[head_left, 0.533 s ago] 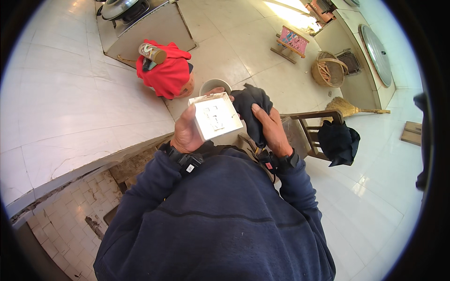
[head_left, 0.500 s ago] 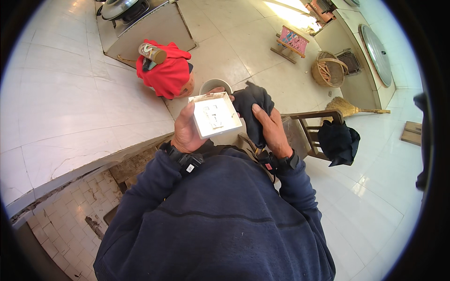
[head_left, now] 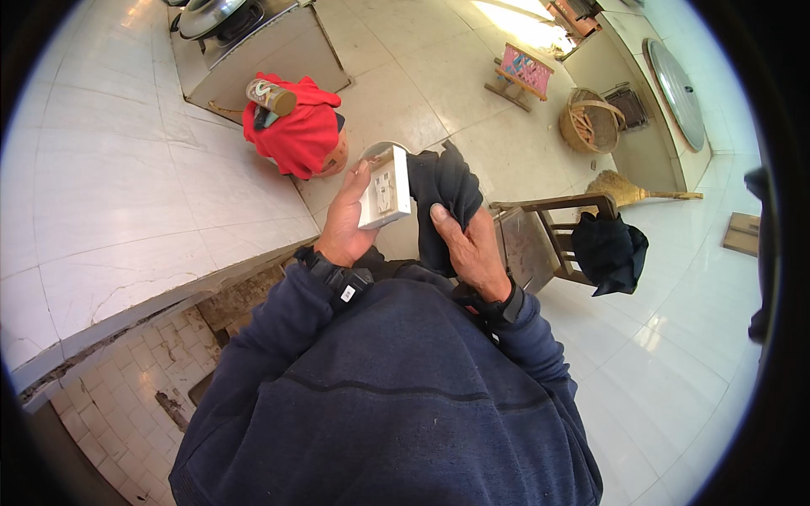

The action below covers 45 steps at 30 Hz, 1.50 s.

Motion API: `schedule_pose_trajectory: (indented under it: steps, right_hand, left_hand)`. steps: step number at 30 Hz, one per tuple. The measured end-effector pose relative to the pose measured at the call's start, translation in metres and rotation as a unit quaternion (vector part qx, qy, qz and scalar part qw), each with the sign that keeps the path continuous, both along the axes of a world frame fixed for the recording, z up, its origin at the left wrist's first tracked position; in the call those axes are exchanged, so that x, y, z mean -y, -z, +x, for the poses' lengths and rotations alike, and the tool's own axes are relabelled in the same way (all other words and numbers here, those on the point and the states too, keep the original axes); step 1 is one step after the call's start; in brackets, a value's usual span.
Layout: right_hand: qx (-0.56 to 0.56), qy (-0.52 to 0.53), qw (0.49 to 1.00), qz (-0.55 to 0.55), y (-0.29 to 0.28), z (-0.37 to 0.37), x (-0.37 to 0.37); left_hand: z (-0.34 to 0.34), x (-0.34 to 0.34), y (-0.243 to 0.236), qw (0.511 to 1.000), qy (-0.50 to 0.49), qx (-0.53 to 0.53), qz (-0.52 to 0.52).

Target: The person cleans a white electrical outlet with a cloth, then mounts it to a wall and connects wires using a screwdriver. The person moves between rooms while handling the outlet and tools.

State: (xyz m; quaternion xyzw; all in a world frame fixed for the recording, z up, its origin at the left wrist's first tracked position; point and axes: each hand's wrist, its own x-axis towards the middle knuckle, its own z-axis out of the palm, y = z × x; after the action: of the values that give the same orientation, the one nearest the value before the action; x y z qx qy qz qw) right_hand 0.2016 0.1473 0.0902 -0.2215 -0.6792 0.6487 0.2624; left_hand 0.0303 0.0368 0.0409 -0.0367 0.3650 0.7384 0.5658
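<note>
Well, left hand: had closed on the white box.
White box: hung tilted, left of the black cloth; a loosened grip might have dropped it.
Right hand: clutched black cloth; loose folds could have snagged.

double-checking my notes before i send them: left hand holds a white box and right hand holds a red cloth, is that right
Not quite: the cloth in the right hand is black, not red, as the head view shows. The left hand does hold a white box.
</note>
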Motion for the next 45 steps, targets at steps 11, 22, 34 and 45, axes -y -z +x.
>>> schedule_pose_trajectory:
  steps: [11,22,34,45]
  right_hand:
    - [0.033,0.033,0.979,0.197,-0.005,-0.002,0.006]
    - [0.048,0.105,0.967,0.226,0.033,-0.021,-0.036]
    - [0.477,0.175,0.861,0.003,0.273,0.204,-0.046]
    - [0.284,0.405,0.774,-0.395,0.329,0.349,-0.099]
  left_hand:
    - [0.009,-0.003,0.004,0.998,0.044,-0.024,-0.030]
    - [0.017,0.004,0.002,0.988,0.139,0.061,-0.012]
    - [0.025,0.002,0.038,0.967,0.165,0.068,-0.183]
    - [0.052,-0.009,0.054,0.944,0.204,0.090,-0.243]
